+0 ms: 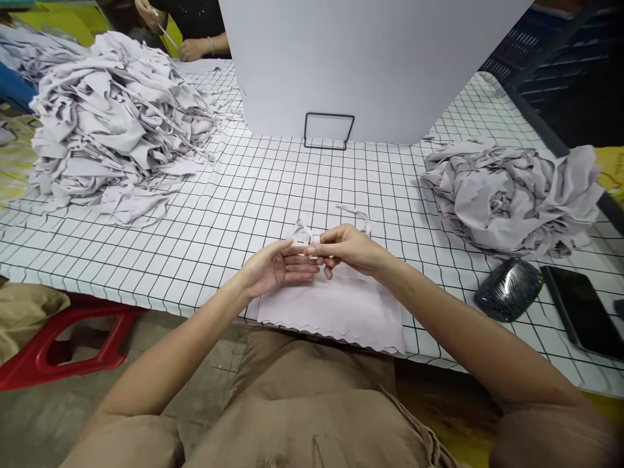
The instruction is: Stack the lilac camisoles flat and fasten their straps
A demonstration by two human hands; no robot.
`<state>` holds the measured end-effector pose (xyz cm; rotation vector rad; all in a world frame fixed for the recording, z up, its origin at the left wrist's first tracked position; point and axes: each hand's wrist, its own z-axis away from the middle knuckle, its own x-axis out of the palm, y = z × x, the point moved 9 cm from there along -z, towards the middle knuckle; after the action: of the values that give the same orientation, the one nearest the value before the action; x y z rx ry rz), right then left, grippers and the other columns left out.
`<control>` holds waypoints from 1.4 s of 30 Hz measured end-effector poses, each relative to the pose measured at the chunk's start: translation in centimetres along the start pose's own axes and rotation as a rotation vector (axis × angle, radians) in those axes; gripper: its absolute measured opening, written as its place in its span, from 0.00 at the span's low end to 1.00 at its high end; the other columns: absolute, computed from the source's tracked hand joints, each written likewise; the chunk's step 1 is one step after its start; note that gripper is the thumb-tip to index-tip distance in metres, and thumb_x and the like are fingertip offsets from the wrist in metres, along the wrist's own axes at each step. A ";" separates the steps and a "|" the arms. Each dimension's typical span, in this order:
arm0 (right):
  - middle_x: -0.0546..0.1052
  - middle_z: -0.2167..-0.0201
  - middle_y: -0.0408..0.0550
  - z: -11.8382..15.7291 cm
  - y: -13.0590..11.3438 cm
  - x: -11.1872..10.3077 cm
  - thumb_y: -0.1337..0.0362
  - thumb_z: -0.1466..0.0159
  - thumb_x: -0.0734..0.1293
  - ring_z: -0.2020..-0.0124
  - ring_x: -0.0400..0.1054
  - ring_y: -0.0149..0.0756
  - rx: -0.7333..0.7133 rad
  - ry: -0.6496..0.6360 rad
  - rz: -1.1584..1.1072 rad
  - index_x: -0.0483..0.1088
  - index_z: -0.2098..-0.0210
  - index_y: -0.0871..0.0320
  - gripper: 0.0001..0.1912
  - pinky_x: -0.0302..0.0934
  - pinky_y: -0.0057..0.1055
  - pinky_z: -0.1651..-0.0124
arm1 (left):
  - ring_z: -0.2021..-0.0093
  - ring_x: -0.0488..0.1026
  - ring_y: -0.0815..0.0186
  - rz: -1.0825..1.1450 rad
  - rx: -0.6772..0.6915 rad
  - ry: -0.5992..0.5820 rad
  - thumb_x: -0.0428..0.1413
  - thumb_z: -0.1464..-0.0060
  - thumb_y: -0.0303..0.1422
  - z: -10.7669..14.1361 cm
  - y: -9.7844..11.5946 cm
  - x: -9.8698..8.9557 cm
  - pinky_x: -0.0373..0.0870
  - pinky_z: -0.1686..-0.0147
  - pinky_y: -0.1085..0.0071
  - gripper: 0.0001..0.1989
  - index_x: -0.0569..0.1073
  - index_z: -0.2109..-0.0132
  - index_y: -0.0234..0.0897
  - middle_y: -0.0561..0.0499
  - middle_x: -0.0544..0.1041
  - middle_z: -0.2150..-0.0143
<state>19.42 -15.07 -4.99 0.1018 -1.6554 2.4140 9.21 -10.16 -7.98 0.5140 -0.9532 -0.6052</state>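
Note:
Pale lilac fabric [331, 309] with a scalloped edge lies at the table's front edge, below my hands. My left hand [275, 266] is palm up above it, fingers stretched out to the right. Beside its fingertips, my right hand [348, 250] is closed, thumb and forefinger pinched together; what they hold is too small to make out. A thin fabric strip [361, 214] curls on the table behind my right hand, and another small light scrap [301, 229] shows just behind the fingertips.
A large heap of pale fabric pieces [117, 117] covers the back left, a smaller pile [511, 195] the right. Near it lie a dark shiny oval object [509, 289] and a phone [582, 309]. A white panel [375, 65] stands behind a wire frame [325, 147]. Another person's hands [195, 49] show at the back.

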 end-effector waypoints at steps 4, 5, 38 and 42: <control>0.76 0.78 0.46 -0.6 -0.1 -0.1 0.50 0.50 0.81 0.79 0.70 0.29 -0.060 0.044 0.016 0.80 0.73 0.63 0.21 0.70 0.28 0.77 | 0.60 0.81 0.59 -0.114 0.105 0.105 0.68 0.48 0.38 1.2 -0.3 -0.2 0.78 0.52 0.59 0.15 0.82 0.59 0.28 0.38 0.84 0.60; 0.77 0.78 0.46 -0.7 -0.1 0.0 0.50 0.50 0.81 0.79 0.70 0.29 -0.079 0.056 0.022 0.80 0.71 0.63 0.21 0.71 0.29 0.76 | 0.63 0.80 0.61 -0.124 0.126 0.140 0.69 0.50 0.39 1.2 -0.4 -0.4 0.78 0.54 0.61 0.15 0.82 0.62 0.28 0.40 0.84 0.61; 0.78 0.67 0.47 -0.4 -2.8 0.0 0.51 0.38 0.72 0.62 0.69 0.38 -0.305 -0.028 0.524 0.77 0.67 0.57 0.15 0.62 0.37 0.54 | 0.69 0.73 0.67 -0.798 0.777 0.403 0.63 0.43 0.33 3.2 4.6 0.2 0.71 0.68 0.70 0.05 0.78 0.66 0.36 0.50 0.79 0.68; 0.77 0.68 0.47 0.7 -3.3 -1.7 0.55 0.36 0.69 0.62 0.68 0.38 -0.349 0.056 0.615 0.76 0.68 0.56 0.12 0.61 0.38 0.55 | 0.61 0.74 0.63 -1.046 0.774 0.338 0.64 0.43 0.32 2.5 3.3 1.2 0.70 0.59 0.63 0.05 0.76 0.61 0.38 0.50 0.80 0.63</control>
<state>21.69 -14.76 -2.04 -0.6060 -2.3077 2.4138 8.42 -8.89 -3.93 1.8057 -0.5046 -1.0196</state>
